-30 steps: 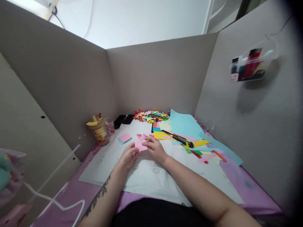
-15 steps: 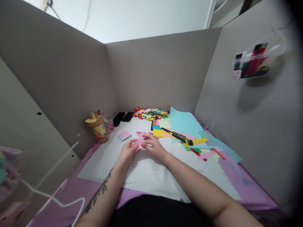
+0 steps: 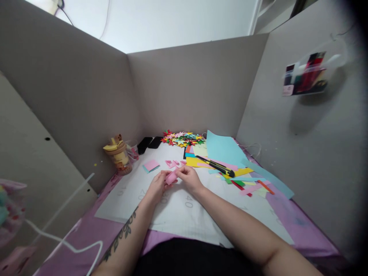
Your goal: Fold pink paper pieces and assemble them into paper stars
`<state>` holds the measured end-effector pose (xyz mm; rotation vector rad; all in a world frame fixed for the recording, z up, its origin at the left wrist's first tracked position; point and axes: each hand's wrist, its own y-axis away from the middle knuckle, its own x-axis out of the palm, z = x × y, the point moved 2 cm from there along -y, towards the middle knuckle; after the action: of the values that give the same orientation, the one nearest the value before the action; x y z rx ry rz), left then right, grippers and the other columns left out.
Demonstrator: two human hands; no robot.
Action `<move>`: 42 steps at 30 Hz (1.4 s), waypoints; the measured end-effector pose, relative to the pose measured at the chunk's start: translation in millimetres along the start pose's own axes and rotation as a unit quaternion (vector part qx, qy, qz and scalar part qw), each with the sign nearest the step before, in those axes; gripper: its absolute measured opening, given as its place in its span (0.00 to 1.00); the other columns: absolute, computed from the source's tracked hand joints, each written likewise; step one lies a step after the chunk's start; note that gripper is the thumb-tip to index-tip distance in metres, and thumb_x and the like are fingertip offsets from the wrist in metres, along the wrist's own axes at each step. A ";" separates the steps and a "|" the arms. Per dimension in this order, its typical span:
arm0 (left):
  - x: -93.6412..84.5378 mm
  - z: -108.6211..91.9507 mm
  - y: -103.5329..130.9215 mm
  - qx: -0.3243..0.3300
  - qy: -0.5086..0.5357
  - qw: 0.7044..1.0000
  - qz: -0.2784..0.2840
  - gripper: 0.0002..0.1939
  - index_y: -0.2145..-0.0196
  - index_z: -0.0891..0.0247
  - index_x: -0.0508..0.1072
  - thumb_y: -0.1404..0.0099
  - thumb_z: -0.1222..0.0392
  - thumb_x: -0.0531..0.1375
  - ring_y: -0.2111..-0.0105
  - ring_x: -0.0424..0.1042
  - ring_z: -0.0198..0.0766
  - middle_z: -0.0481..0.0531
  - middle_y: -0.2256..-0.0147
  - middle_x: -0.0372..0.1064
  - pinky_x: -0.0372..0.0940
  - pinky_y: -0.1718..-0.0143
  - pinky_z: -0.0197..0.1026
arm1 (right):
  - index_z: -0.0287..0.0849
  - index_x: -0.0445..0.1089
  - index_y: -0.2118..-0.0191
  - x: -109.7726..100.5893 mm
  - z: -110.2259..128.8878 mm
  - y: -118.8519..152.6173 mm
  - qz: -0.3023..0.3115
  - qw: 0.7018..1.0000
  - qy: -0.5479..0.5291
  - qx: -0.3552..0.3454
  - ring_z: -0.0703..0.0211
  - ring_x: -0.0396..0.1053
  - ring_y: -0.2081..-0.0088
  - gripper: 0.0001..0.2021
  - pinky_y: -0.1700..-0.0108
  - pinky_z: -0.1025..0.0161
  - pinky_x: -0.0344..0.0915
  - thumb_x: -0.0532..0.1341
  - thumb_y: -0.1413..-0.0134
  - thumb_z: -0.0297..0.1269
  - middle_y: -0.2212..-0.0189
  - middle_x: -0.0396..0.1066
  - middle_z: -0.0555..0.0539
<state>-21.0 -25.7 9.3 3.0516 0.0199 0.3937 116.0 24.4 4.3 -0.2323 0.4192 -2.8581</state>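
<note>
A small pink paper (image 3: 171,177) is held between both hands above the white sheet (image 3: 172,214). My left hand (image 3: 158,184) grips its left side, fingers closed round it. The fingertips of my right hand (image 3: 188,178) pinch its upper right edge. Just beyond the hands lie several small folded pink pieces (image 3: 172,164). Left of them is a stack of pink and blue paper squares (image 3: 151,165).
A heap of colourful paper stars (image 3: 182,138) lies at the back, near two black phones (image 3: 151,143). A yellow-black cutter (image 3: 217,166) rests on paper strips at right, before blue sheets (image 3: 225,149). A lidded cup (image 3: 119,157) stands left.
The pink paper has turned, showing a broader face. My right hand has shifted from spread fingers over the paper to a pinch at its edge, uncovering more of the pink pieces behind.
</note>
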 end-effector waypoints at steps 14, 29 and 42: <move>-3.8 5.4 -2.1 0.114 -0.277 0.953 -0.032 0.18 0.62 0.67 0.71 0.47 0.52 0.61 0.78 0.66 0.32 0.50 0.73 0.71 0.57 0.79 0.32 | 0.39 0.68 0.78 4.3 1.1 3.2 -0.002 1.000 -0.016 0.000 0.62 0.66 0.74 0.05 0.68 0.64 0.62 0.64 0.59 0.34 0.78 0.69 0.50; -1.0 5.3 0.8 0.103 -0.290 0.951 -0.027 0.17 0.64 0.67 0.72 0.44 0.50 0.58 0.82 0.63 0.30 0.52 0.75 0.72 0.54 0.83 0.31 | 0.40 0.68 0.76 4.1 -2.3 4.3 -0.019 1.000 -0.011 0.004 0.62 0.65 0.75 0.06 0.70 0.65 0.63 0.64 0.60 0.36 0.78 0.69 0.51; 3.6 1.2 5.5 0.080 -0.276 0.957 -0.024 0.19 0.65 0.67 0.72 0.45 0.46 0.58 0.84 0.61 0.29 0.51 0.75 0.72 0.52 0.83 0.31 | 0.40 0.68 0.77 2.9 -4.8 3.2 -0.021 1.000 -0.008 0.006 0.62 0.64 0.75 0.07 0.71 0.65 0.62 0.64 0.59 0.37 0.79 0.68 0.51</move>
<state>-17.2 -31.1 9.4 3.1895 0.1016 -0.4928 113.0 21.8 -0.9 -0.2639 0.3992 -2.8966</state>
